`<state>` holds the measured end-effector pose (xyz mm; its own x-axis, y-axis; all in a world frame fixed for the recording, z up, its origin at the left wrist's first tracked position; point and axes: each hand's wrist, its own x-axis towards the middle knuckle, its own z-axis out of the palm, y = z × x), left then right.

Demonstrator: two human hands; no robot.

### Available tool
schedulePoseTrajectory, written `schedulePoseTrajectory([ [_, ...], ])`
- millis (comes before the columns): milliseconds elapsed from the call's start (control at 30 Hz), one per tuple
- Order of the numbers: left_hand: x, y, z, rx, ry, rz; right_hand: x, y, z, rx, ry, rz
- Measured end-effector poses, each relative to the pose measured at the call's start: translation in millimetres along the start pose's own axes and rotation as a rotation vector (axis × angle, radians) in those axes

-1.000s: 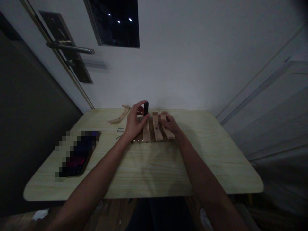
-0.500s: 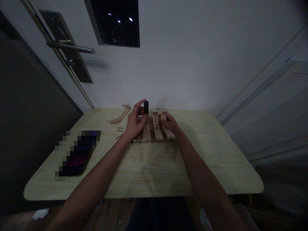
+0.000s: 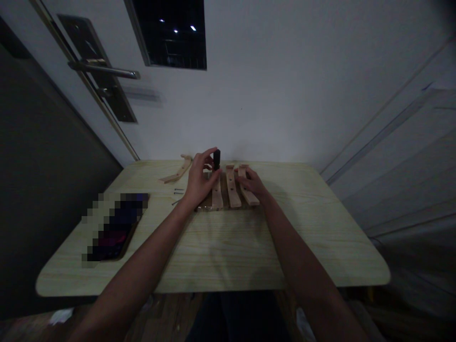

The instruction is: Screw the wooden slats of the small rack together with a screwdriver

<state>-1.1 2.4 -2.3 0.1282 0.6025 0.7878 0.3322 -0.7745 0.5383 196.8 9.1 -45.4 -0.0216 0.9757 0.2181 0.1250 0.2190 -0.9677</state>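
Black handle point(image 3: 216, 159) held upright
My left hand point(image 3: 198, 182) grips it over the wooden strip point(image 3: 217, 195) below; my right hand point(image 3: 253, 182) clasps another strip point(image 3: 251, 197) under its thumb (seemingly for steadiness).

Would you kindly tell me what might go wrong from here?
The upright black handle, held by the left hand at the leftmost wooden strip on the board, might slip and catch a finger.

The small dark fasteners lie close by the left wrist, so a sweep of that arm could scatter them.

The rightmost strip lies at a slant under the right hand; uneven pressure might shift it.
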Motion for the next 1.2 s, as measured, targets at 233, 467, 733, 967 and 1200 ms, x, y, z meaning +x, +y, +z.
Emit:
schedulePoseTrajectory([
  [233, -1.1, 0.3, -0.7, -0.022, -0.034, 0.006, 1.2, 0.2, -0.6, -0.011, -0.015, 0.011],
  [467, -3.0, 1.2, -0.6, -0.125, -0.068, -0.038, 2.4, 4.7, -1.7, -0.013, -0.027, -0.014],
  [733, -3.3, 3.5, -2.6, -0.180, -0.123, -0.047, 3.7, 7.4, -1.4, 0.032, -0.018, 0.007],
  [967, -3.3, 3.6, -1.8, -0.207, -0.110, -0.027, 1.4, 2.8, -0.9, 0.000, -0.008, -0.019],
  [1200, -1.7, 0.4, 0.2, -0.135, -0.018, -0.032, -1.1, -1.5, 1.8, 0.007, 0.009, 0.030],
])
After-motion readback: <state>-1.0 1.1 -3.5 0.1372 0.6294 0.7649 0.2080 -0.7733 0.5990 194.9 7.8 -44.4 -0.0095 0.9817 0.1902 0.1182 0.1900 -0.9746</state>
